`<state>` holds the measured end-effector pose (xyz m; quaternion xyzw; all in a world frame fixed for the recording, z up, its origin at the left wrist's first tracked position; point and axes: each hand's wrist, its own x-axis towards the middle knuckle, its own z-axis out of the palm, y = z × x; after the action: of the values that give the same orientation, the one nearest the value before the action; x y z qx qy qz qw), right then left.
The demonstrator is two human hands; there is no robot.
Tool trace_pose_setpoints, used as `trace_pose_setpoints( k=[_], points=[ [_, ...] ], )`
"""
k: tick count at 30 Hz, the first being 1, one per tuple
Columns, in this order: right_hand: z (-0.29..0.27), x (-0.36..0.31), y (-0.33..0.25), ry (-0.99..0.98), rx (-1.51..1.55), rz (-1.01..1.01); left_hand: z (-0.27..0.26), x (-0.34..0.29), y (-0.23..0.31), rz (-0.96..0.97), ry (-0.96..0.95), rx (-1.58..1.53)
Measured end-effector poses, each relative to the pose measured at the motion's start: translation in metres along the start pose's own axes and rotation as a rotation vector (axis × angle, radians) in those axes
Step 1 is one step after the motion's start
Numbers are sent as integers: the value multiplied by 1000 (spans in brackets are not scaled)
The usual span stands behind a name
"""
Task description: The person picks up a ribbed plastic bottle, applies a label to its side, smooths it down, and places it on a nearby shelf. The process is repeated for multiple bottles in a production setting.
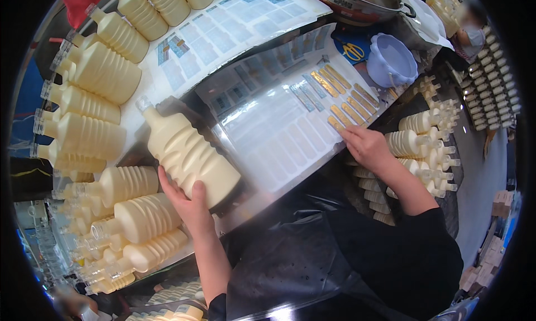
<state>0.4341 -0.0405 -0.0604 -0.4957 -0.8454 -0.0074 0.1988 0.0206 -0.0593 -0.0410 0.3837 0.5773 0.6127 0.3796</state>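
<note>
A cream-coloured ribbed plastic bottle [192, 152] with a clear neck lies tilted at the table's front. My left hand [192, 206] grips its base, thumb on one side and fingers along the other. The sheet of labels [268, 148] beside it carries gold strips, blue strips and a wide area of bare label outlines. At the sheet's right edge my right hand [368, 148] pinches the near end of a gold label strip [336, 124]. Whether that end has lifted off the sheet is hidden by the fingertips.
Rows of cream bottles [106, 72] line the table's left side, with more bottles stacked [148, 215] near my left arm. Another label sheet [223, 33] lies behind. Yellow-handled scissors [353, 53], a lavender bucket [392, 61] and a metal pan [363, 0] stand at the far right.
</note>
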Motion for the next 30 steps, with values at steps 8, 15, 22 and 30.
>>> trace_pose_setpoints(
  k=[8, 15, 22, 30],
  points=[
    [0, -15, -1, -48, -51, 11, -2, 0, -3, 11, -9, -11],
    [12, -31, 16, -18, -90, -50, -6, 2, -7, 12, 0, 9],
    [-2, -21, -1, -227, -53, 113, -4, 2, -5, 2, -15, 39],
    [-16, 5, -9, -296, 18, 200, -3, -1, -2, 11, 0, 38]
  ],
)
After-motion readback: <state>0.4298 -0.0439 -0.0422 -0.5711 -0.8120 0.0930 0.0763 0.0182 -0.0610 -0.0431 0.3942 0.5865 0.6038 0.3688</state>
